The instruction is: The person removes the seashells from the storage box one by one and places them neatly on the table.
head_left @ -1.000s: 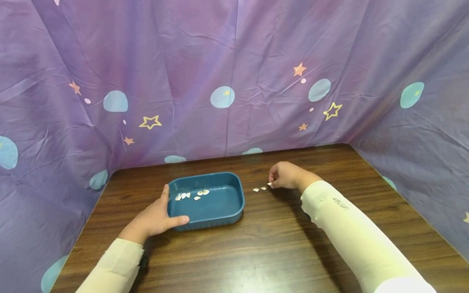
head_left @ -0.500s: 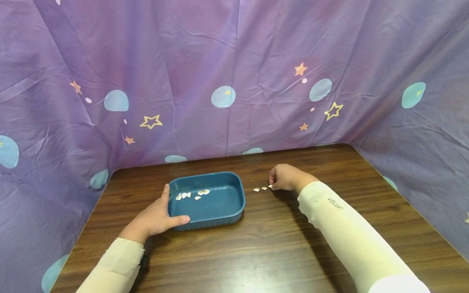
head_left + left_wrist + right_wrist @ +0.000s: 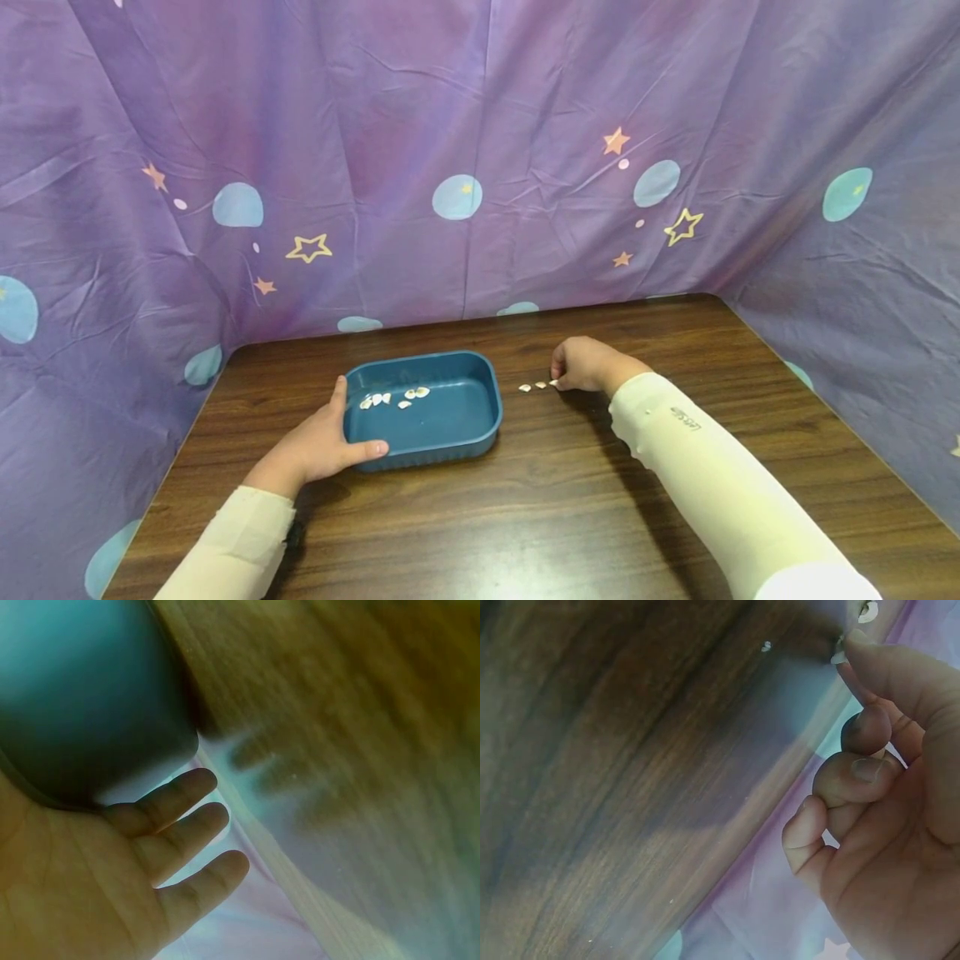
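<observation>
My left hand [image 3: 309,446] rests on the left end of the blue plastic tray [image 3: 497,408], thumb over the near rim and index finger along the left side. Its other fingers stretch out straight in the left wrist view. Inside the tray lie several small white seashells [image 3: 405,405]. To its right, two shells sit on the table: one shell [image 3: 524,388] nearer the tray and another shell [image 3: 541,386] beside it. My right hand [image 3: 588,364] pinches a third shell [image 3: 839,657] between thumb and index finger, low at the tabletop, at the right end of that row.
Both hands work over a dark wood-grain table [image 3: 465,533]. A purple cloth [image 3: 390,167] with stars and planets hangs behind it and along both sides. Tiny pale specks [image 3: 766,646] show on the wood in the right wrist view.
My right hand has come down slightly, bringing the pinched shell to the tabletop in line with the other two. The left hand and tray have stayed put.
</observation>
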`<act>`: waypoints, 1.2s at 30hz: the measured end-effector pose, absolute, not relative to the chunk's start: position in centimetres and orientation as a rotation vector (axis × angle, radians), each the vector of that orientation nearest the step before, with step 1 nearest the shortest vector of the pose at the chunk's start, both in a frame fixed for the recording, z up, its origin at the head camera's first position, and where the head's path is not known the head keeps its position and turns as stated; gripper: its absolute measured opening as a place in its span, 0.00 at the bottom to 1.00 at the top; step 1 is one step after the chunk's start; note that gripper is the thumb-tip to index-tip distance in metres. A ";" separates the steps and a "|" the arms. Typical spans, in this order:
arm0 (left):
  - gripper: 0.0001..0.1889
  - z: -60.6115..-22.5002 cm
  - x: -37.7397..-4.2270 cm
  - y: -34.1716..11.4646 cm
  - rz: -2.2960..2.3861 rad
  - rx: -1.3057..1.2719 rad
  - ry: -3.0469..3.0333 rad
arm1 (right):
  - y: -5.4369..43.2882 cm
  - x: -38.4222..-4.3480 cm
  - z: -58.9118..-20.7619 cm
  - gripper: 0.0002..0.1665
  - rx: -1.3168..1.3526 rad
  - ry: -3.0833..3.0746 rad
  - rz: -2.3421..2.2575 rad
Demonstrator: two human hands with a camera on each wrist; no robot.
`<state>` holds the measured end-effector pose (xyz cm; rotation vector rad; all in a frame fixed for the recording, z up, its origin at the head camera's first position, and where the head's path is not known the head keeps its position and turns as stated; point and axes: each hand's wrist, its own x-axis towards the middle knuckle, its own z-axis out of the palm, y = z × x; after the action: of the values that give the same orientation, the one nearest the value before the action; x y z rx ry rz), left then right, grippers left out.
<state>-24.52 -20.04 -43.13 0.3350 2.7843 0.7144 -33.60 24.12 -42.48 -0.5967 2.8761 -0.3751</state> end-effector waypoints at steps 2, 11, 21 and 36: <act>0.74 -43.1 -24.5 -20.1 0.720 0.333 2.782 | 24.1 -33.6 -42.3 0.07 -0.611 2.882 -0.384; 0.74 -43.0 -24.5 -20.0 0.717 0.333 2.775 | 21.8 -33.4 -40.7 0.06 -0.684 2.891 -0.736; 0.74 -42.8 -24.3 -19.9 0.710 0.328 2.764 | 16.4 -32.5 -38.7 0.12 -0.813 2.881 -0.899; 0.75 -42.9 -24.5 -19.9 0.725 0.301 2.748 | 9.9 -31.5 -38.7 0.18 -1.005 2.916 -0.601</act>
<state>-24.52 -19.93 -42.86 0.3012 2.7475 0.7251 -31.54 9.91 -38.66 -1.0049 2.9162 -0.6010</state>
